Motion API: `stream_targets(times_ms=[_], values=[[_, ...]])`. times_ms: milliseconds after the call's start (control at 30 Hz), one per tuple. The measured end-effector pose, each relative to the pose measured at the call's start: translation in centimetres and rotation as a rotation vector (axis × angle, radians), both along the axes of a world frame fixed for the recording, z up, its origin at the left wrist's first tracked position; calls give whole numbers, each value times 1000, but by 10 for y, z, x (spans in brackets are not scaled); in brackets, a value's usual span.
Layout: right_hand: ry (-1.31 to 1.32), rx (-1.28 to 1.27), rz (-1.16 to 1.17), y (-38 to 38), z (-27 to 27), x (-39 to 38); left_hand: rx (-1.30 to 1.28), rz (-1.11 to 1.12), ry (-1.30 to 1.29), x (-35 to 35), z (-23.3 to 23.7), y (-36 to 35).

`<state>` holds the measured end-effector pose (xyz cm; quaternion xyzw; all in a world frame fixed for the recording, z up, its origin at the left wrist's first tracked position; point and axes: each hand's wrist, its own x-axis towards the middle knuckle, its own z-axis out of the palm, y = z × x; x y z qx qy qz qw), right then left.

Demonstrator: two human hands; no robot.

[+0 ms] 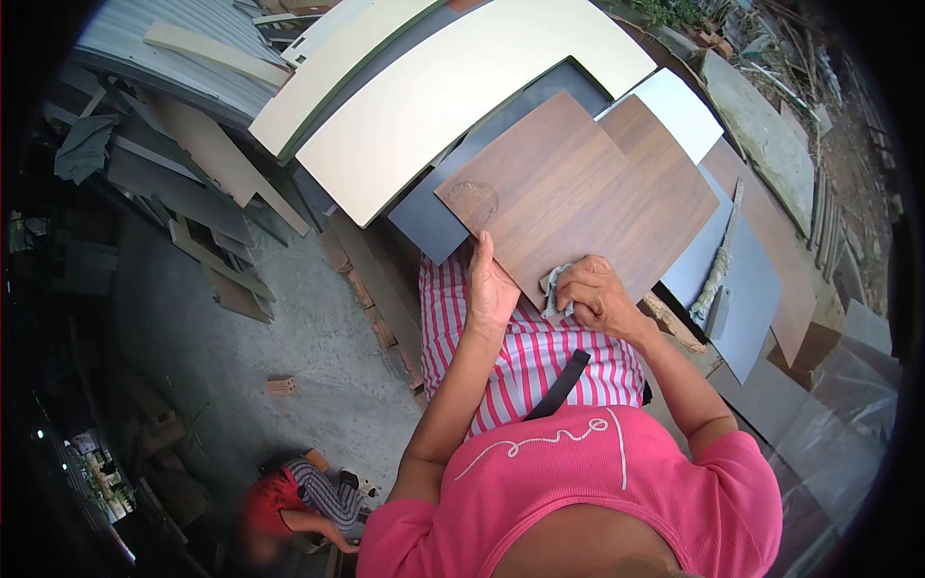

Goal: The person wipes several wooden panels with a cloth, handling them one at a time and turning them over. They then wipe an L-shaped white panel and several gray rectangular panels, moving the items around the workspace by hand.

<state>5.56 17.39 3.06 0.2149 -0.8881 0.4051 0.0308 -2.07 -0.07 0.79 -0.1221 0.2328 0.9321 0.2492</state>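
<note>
A brown wood-grain board [578,193] lies tilted across my lap and the sheets in front of me. It has a dark round patch near its left corner. At the near left edge, my left hand [491,289] grips the board, its fingertips along the side and the rest of the fingers partly hidden. My right hand [599,297] is closed around a crumpled grey-white cloth [551,289], pressed against the board's near edge. Beneath the brown board are a dark grey sheet [429,226] and another brown wood-grain piece [655,144].
Large cream panels [462,106] lie beyond the board. To the right, a blue-grey sheet [756,299] carries a long thin tool with a wrapped handle [711,284]. Boards lean at left [183,183]. A brick [281,385] sits on the concrete floor; another person [299,501] crouches lower left.
</note>
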Motion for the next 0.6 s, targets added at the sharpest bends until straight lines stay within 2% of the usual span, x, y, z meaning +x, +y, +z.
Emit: stream_targets(times_ms=[67, 167, 200, 267, 300, 367, 400, 467, 600], values=[[19, 3, -45, 16, -1, 6, -104, -5, 36, -1, -8, 0], [30, 84, -287, 41, 2, 6, -112, -33, 54, -1, -6, -2], [36, 85, -292, 51, 0, 4, -111, -38, 60, 0, -7, -3], [80, 137, -562, 73, -8, -2, -159, -86, 102, 2, -7, -5], [87, 136, -566, 82, -10, -4, -158, -90, 110, 4, -4, -4], [113, 143, -825, 100, -13, -9, -232, -121, 97, 10, 3, -3], [120, 140, -826, 107, -14, -11, -233, -120, 104, 13, 4, -3], [108, 136, -998, 117, -16, -14, -272, -190, 59, 19, 2, -4], [50, 218, -1043, 115, -9, -13, -237, -254, 84, 30, 4, 3]])
